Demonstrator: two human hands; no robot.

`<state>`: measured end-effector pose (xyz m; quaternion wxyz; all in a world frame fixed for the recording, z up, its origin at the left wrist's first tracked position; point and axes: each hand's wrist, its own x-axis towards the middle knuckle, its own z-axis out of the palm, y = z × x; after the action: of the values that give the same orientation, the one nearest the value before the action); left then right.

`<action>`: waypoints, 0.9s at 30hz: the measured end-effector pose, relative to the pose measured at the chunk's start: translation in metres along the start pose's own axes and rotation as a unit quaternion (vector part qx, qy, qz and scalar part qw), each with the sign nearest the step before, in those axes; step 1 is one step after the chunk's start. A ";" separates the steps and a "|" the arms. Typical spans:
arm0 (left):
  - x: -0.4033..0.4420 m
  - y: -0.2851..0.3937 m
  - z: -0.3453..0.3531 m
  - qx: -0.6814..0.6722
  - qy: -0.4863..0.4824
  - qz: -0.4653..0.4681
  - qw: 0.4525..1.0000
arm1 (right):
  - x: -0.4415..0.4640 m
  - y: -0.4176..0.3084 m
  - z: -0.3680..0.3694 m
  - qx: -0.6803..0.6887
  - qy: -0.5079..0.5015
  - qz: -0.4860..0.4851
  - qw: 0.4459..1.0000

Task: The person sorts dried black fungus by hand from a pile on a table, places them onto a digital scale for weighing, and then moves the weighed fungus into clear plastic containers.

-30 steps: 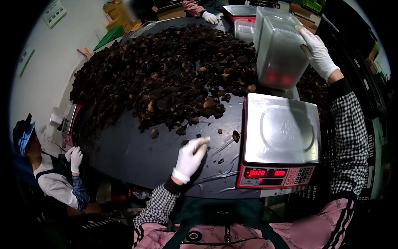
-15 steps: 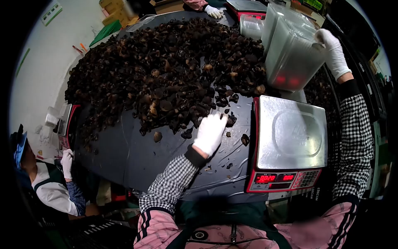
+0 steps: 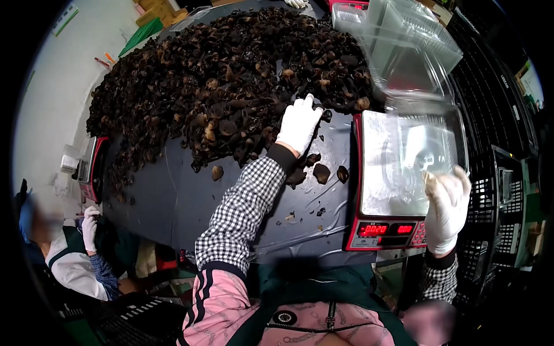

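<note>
My left hand [image 3: 300, 124], in a white glove, lies palm down at the near edge of a big heap of dark, ruffled wood ear mushrooms [image 3: 225, 86]. Its fingers are stretched out and touch the pieces. On the right, my gloved right hand [image 3: 447, 207] grips the near edge of a clear plastic clamshell container [image 3: 427, 141], smeared by motion. The container is over the steel pan of a red digital scale [image 3: 378, 167], its lid side tipped away toward the stack; whether it rests on the pan I cannot tell.
Stacked clear containers [image 3: 430, 43] stand behind the scale. Several loose mushroom pieces [image 3: 321, 173] lie on the dark table cover [image 3: 231, 196]. At left are a co-worker's gloved hand [image 3: 89, 228] and another scale [image 3: 92, 170]. Black crates [image 3: 490, 115] line the right side.
My right hand has come from the container stack toward me, bringing a container over the scale. My left hand has moved forward to the heap, and more loose pieces lie on the near side.
</note>
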<state>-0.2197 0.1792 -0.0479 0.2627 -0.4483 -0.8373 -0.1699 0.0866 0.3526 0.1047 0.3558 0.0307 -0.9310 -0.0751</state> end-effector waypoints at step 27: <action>-0.073 0.113 -0.059 -0.142 -0.192 0.044 0.970 | -0.079 -0.019 0.018 0.023 -0.056 0.129 0.990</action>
<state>-0.0745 0.1617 -0.0383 0.0378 -0.5418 -0.8187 -0.1864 0.1334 0.3443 0.0368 0.3095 -0.0858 -0.9470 -0.0088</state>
